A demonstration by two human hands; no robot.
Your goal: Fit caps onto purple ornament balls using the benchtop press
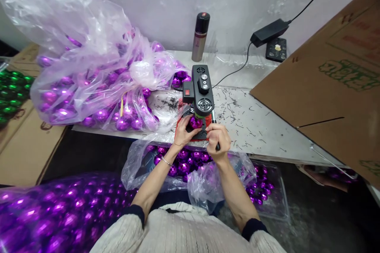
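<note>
A shiny purple ball with a mirror-faceted surface sits beneath the head of a small black bench machine. My left hand grips this ball between thumb and fingers. On the machine's right side is a lever with a black handle, and my right hand is wrapped round it. The machine has round knobs, vents and a red switch, and it stands on a red mat. Close below my hands, an open clear plastic bag holds several more purple balls.
Left on the table is a big plastic bag of purple balls. A spray can, a power adapter and a phone stand or lie at the back. Small black bits litter the white table. A cardboard box borders the right.
</note>
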